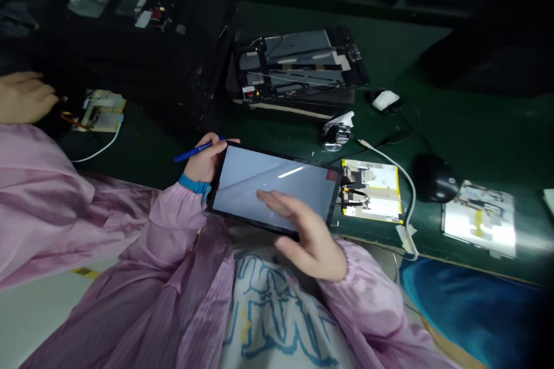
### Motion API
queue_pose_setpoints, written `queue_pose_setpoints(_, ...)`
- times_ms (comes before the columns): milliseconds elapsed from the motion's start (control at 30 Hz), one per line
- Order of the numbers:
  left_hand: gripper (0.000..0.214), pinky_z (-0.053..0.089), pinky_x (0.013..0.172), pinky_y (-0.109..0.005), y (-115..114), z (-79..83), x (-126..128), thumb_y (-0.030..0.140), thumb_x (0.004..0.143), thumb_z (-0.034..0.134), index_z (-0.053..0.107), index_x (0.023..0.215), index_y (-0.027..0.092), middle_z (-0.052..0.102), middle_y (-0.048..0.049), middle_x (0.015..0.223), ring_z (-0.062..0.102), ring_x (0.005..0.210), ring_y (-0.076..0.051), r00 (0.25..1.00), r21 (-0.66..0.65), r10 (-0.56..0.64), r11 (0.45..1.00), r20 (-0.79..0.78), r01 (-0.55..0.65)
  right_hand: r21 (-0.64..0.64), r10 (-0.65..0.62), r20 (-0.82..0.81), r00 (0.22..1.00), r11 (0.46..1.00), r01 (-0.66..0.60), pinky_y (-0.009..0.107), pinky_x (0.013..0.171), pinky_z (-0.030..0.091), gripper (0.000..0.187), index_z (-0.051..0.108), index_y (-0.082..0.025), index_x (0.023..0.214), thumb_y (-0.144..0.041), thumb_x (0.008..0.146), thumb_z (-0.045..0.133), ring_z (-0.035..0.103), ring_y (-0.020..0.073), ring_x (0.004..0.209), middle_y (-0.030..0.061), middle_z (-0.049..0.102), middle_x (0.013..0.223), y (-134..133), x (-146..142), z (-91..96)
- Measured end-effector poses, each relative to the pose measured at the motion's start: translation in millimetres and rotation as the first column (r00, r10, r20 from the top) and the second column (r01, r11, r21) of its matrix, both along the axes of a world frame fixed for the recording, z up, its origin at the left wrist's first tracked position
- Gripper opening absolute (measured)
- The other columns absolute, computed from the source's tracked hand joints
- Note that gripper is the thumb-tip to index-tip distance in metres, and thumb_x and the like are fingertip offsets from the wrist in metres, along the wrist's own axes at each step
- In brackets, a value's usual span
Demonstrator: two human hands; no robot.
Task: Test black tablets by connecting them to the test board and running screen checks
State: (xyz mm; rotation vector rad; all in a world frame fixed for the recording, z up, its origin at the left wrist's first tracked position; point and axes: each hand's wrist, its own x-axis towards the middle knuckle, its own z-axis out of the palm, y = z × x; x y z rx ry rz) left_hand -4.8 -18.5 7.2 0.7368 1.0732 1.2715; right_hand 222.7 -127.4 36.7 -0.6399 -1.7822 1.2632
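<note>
**Item 1, left hand** (206,160): is closing round the short left edge of the tablet (259,176). It is also pinching a blue pen (193,151), whose shaft is pointing outward, away from the tablet. A blue wristband (194,184) is sitting just behind the hand at the cuff.

**Item 2, right hand** (305,233): is lying flat and open, gripping nothing. Its fingers (277,199) are stretching over the lower middle of the glass; whether they are pressing on it cannot be told. The palm is overhanging the tablet's near long edge.

**Item 3, tablet:** is being carried between the two hands above the lap, screen up and reflecting a streak of light. It is spanning from the left hand's grip to beyond the right hand's fingertips.

**Item 4, surroundings:**
- A yellow-taped part (372,190) is lying just beyond the tablet's far corner, outward of the right hand.
- A white cable (392,162) is curving past that part.
- An opened chassis (298,66) is resting well beyond both hands on the green table (476,127).
- A co-worker's hand (21,98) is working well outward of the left hand, near a small board (101,110).
</note>
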Motion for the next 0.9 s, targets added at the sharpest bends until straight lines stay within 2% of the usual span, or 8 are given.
queue_pose_setpoints(100, 0.025, 0.050, 0.068, -0.031, 1.4, 0.4, 0.2, 0.013, 0.069, 0.062, 0.038, 0.066, 0.020, 0.074, -0.0042, 0.079, 0.067, 0.072, -0.019, 1.000, -0.005, 0.012, 1.000, -0.004, -0.012, 0.121, 0.143, 0.086, 0.986, 0.981, -0.153, 0.044, 0.115, 0.034, 0.065, 0.021, -0.016, 0.147, -0.034, 0.093, 0.053, 0.030, 0.0229, 0.143, 0.0231, 0.035, 0.150, -2.3, -18.2, 2.3)
queue_pose_setpoints(200, 0.024, 0.050, 0.066, -0.031, 3.1, -0.1, 0.0, 0.012, 0.069, 0.061, 0.038, 0.066, 0.020, 0.074, -0.0034, 0.078, 0.067, 0.069, -0.019, 0.999, 0.003, 0.024, 1.000, -0.024, -0.024, 0.142, 0.231, 0.107, 0.967, 0.959, -0.245, 0.038, 0.116, 0.032, 0.066, 0.024, -0.010, 0.145, -0.040, 0.093, 0.052, 0.026, 0.0204, 0.145, 0.0253, 0.034, 0.149, -4.0, -34.1, 2.0)
queue_pose_setpoints(267, 0.024, 0.051, 0.068, -0.032, 4.2, -0.6, -0.1, 0.012, 0.070, 0.061, 0.039, 0.065, 0.020, 0.074, -0.0035, 0.078, 0.067, 0.072, -0.020, 0.999, 0.009, 0.024, 1.000, -0.038, -0.024, 0.134, 0.256, 0.133, 0.958, 0.953, -0.273, 0.036, 0.116, 0.032, 0.065, 0.027, -0.008, 0.143, -0.041, 0.093, 0.052, 0.025, 0.0196, 0.145, 0.0254, 0.032, 0.150, -4.8, -39.6, 0.7)
queue_pose_setpoints(433, 0.023, 0.053, 0.075, -0.038, 4.9, -0.3, 0.7, 0.012, 0.071, 0.060, 0.039, 0.066, 0.020, 0.073, -0.0054, 0.084, 0.069, 0.087, -0.026, 0.999, 0.013, 0.037, 0.999, -0.037, -0.037, 0.101, 0.210, 0.143, 0.967, 0.969, -0.225, 0.037, 0.117, 0.031, 0.060, 0.030, -0.009, 0.141, -0.038, 0.093, 0.052, 0.026, 0.0197, 0.145, 0.0241, 0.032, 0.150, -2.6, -37.6, -0.9)
queue_pose_setpoints(667, 0.023, 0.052, 0.078, -0.040, 5.3, 1.4, 0.9, 0.012, 0.070, 0.060, 0.039, 0.066, 0.020, 0.074, -0.0065, 0.083, 0.068, 0.087, -0.027, 0.997, 0.014, 0.037, 0.999, -0.069, -0.036, 0.084, 0.321, 0.110, 0.941, 0.940, -0.330, 0.033, 0.116, 0.032, 0.065, 0.032, -0.002, 0.139, -0.039, 0.091, 0.056, 0.028, 0.0189, 0.144, 0.0260, 0.036, 0.147, -9.0, -44.7, -1.2)
queue_pose_setpoints(800, 0.023, 0.051, 0.080, -0.041, 5.9, 2.3, 0.9, 0.012, 0.069, 0.060, 0.038, 0.066, 0.020, 0.074, -0.0053, 0.081, 0.068, 0.081, -0.025, 0.995, 0.012, 0.035, 0.999, -0.090, -0.034, 0.146, 0.374, 0.112, 0.921, 0.910, -0.388, 0.028, 0.114, 0.033, 0.064, 0.036, 0.002, 0.137, -0.039, 0.091, 0.055, 0.029, 0.0188, 0.143, 0.0266, 0.037, 0.146, -15.0, -51.3, 2.1)
queue_pose_setpoints(900, 0.022, 0.051, 0.080, -0.040, 5.6, 3.1, 1.3, 0.012, 0.070, 0.060, 0.039, 0.066, 0.020, 0.074, -0.0054, 0.082, 0.068, 0.080, -0.024, 0.996, 0.011, 0.029, 1.000, -0.086, -0.028, 0.228, 0.328, 0.226, 0.917, 0.897, -0.377, 0.025, 0.111, 0.037, 0.056, 0.045, -0.004, 0.132, -0.042, 0.092, 0.051, 0.036, 0.0167, 0.140, 0.0213, 0.041, 0.147, -11.6, -47.3, 7.8)
